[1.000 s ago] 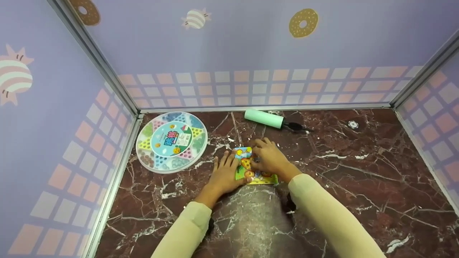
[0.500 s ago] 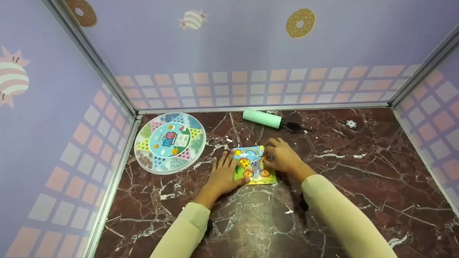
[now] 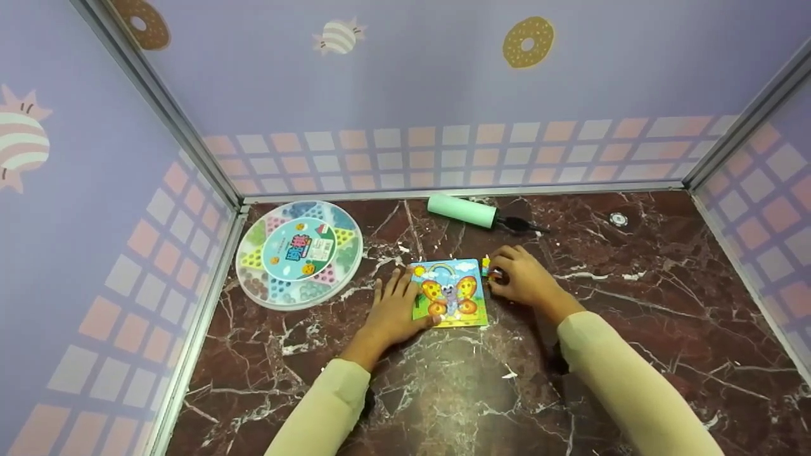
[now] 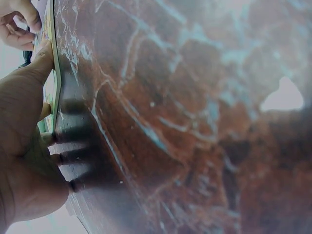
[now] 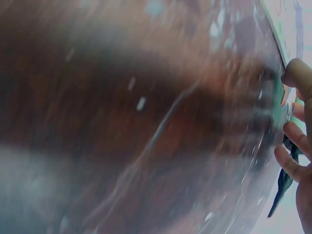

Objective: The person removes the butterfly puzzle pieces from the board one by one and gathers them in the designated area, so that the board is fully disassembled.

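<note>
A square picture board (image 3: 453,272) with a cartoon butterfly, a sun and a rainbow lies flat on the marble-patterned surface. My left hand (image 3: 393,310) rests on its left side with fingers spread, the thumb over the lower left part. From the side, the left wrist view has the board's thin edge (image 4: 57,83) beside my left hand (image 4: 24,122). Just past the board's right edge, my right hand (image 3: 523,278) pinches a small piece (image 3: 486,266) coloured yellow and green, mostly hidden by the fingers. In the right wrist view, the right hand (image 5: 302,126) shows its thumb and curled fingers.
A round Chinese checkers set (image 3: 301,254) in clear packaging lies to the left. Behind the board is a mint-green hand pump (image 3: 462,211) with a black end. A small round chip (image 3: 618,219) lies at the back right. Purple printed walls (image 3: 418,76) close in the back and sides.
My right hand has moved right, off the picture board, carrying the small piece and uncovering the butterfly. My left hand stays on the board's left side.
</note>
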Demonstrator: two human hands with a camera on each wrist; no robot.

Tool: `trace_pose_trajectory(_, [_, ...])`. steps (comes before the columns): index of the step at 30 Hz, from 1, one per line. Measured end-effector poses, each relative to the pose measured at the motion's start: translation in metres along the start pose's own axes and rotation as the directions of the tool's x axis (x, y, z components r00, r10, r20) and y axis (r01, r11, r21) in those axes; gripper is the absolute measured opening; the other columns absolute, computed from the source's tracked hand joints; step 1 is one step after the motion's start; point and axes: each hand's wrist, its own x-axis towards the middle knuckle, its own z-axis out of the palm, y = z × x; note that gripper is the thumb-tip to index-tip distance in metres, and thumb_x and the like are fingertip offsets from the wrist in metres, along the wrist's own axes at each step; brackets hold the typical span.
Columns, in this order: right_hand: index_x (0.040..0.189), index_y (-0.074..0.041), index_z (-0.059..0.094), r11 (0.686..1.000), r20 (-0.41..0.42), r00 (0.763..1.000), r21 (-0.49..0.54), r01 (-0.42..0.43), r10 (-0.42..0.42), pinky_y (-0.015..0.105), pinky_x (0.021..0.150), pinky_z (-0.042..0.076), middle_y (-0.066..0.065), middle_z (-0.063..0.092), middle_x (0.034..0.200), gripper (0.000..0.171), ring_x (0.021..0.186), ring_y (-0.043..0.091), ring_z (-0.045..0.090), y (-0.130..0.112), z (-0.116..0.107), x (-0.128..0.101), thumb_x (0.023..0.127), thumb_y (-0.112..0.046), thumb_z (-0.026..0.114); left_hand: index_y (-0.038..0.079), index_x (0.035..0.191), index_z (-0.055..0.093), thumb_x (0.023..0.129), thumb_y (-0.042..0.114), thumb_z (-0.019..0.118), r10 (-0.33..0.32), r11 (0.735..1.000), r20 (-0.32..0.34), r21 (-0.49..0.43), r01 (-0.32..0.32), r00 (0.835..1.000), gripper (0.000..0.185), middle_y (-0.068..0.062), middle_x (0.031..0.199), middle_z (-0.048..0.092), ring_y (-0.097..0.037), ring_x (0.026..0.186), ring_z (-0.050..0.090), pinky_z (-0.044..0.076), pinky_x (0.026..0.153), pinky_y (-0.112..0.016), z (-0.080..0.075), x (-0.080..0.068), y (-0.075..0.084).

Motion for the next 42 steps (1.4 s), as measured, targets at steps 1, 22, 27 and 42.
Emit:
trace_pose_trajectory(1, [0.104,-0.004,0.078,1.000,0.002,1.000,0.000,-0.010,0.010,0.058,0.099,0.058,0.017,0.074,0.119,0.021,0.107,0.040,0.066,0.003,-0.002,-0.002,0.086,-0.011,0.086,0.012,0.137,0.061,0.098,0.072,0.069,0.000,1.000,0.000,0.000,0.000,1.000,0.072,-0.016,0.185,0.022,-0.044,0.173,0.014,0.009,0.137,-0.072,0.000,0.000,0.000])
trace_pose_trajectory(22, [0.128,0.000,0.075,0.983,0.095,0.980,0.050,-0.178,0.173,0.065,0.112,0.054,0.022,0.078,0.131,0.038,0.125,0.047,0.071,0.026,-0.023,-0.025,0.093,-0.009,0.086,0.012,0.137,0.061,0.099,0.068,0.070,0.021,1.000,-0.006,-0.013,-0.021,1.000,0.068,-0.019,0.185,0.022,-0.047,0.172,0.017,0.011,0.136,-0.075,-0.003,-0.002,0.002])
trace_pose_trajectory(27, [0.131,0.001,0.076,0.982,0.097,0.979,0.048,-0.184,0.179,0.067,0.114,0.052,0.024,0.077,0.133,0.039,0.128,0.050,0.070,0.025,-0.024,-0.027,0.094,-0.009,0.086,0.011,0.141,0.060,0.099,0.068,0.070,0.020,1.000,0.003,-0.011,-0.020,1.000,0.072,-0.020,0.184,0.022,-0.047,0.172,0.016,0.010,0.136,-0.075,-0.005,-0.001,0.003])
trace_pose_trajectory(42, [0.134,-0.001,0.076,0.983,0.092,0.980,0.028,-0.179,0.175,0.067,0.112,0.054,0.023,0.078,0.132,0.043,0.125,0.049,0.073,0.026,-0.023,-0.027,0.094,-0.013,0.087,0.009,0.140,0.060,0.099,0.064,0.072,0.011,0.999,0.019,-0.033,-0.011,1.000,0.069,-0.021,0.184,0.022,-0.048,0.172,0.016,0.009,0.136,-0.075,-0.005,0.001,0.001])
